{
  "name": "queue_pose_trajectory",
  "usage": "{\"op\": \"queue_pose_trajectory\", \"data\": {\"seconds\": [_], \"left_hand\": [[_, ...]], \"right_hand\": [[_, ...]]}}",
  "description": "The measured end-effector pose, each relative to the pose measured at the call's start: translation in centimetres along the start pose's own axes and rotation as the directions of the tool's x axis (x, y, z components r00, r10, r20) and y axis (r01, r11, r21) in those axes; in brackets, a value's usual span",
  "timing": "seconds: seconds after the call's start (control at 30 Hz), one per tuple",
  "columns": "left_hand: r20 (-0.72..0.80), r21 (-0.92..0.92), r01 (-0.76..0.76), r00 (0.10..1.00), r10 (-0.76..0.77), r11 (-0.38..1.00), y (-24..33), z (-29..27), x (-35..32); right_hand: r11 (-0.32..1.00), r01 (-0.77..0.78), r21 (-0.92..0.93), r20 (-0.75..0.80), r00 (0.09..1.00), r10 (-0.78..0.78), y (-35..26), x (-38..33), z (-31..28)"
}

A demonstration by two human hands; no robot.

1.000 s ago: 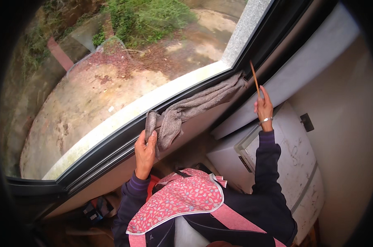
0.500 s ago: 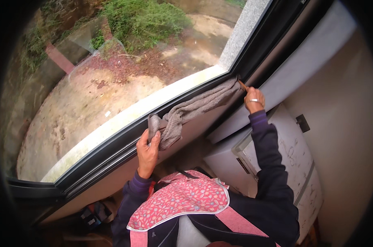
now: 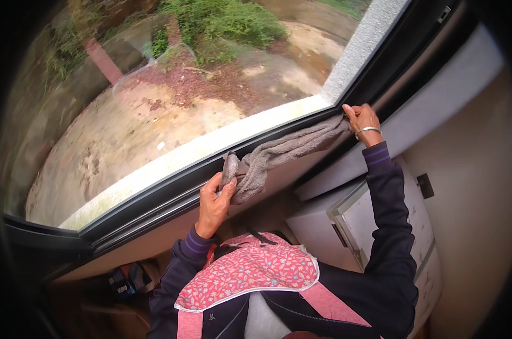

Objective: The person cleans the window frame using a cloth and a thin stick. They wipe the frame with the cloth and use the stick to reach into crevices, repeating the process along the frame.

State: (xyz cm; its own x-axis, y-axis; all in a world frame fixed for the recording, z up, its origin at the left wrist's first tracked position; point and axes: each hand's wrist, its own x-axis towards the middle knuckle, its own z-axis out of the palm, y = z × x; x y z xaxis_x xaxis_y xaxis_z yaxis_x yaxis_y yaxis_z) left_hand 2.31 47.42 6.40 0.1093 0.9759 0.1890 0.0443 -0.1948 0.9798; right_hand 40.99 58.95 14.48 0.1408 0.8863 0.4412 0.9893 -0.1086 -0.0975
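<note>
Both hands held a grey towel along the window track.

The grey towel (image 3: 281,155) lay stretched along the dark window track (image 3: 154,212), under the glass. The left hand (image 3: 213,203) clutched its bunched end tightly against the track. The right hand (image 3: 362,121), wearing a silver bangle (image 3: 368,131), pinched the towel's other end at the track's far corner, above a white cabinet (image 3: 380,226).

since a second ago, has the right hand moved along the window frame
Yes. The right hand dropped from above the dark window track onto it, now pressing at the far end of the grey cloth near the corner.
</note>
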Motion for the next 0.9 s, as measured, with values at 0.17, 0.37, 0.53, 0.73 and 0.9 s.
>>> {"op": "queue_pose_trajectory", "data": {"seconds": [0.17, 0.37, 0.53, 0.73, 0.9], "left_hand": [[0.019, 0.036, 0.006, 1.000, -0.006, 0.999, 1.0, 0.2, -0.6], [-0.080, -0.329, 0.133, 0.983, -0.168, 0.935, -0.2, -0.7, -2.5], [-0.264, -0.614, -0.152, 0.964, -0.020, 0.774, 1.6, -7.4, -5.7], [-0.465, -0.591, -0.331, 0.885, 0.024, 0.735, 5.0, -10.7, -7.5], [-0.397, -0.583, -0.248, 0.918, -0.006, 0.774, 4.8, -9.4, -6.3]], "right_hand": [[0.673, -0.032, 0.739, -0.028, 0.997, 0.077, 2.1, 1.3, 6.3], [0.860, 0.024, 0.510, -0.353, 0.918, 0.183, -2.1, -1.1, 12.4], [0.595, -0.018, 0.803, -0.208, 0.928, 0.308, -3.5, -3.2, 11.6], [0.704, 0.313, 0.637, -0.376, 0.924, -0.070, -16.7, -10.2, 6.8], [0.562, 0.653, 0.507, -0.432, 0.757, -0.490, -13.6, -9.0, 6.4]]}}
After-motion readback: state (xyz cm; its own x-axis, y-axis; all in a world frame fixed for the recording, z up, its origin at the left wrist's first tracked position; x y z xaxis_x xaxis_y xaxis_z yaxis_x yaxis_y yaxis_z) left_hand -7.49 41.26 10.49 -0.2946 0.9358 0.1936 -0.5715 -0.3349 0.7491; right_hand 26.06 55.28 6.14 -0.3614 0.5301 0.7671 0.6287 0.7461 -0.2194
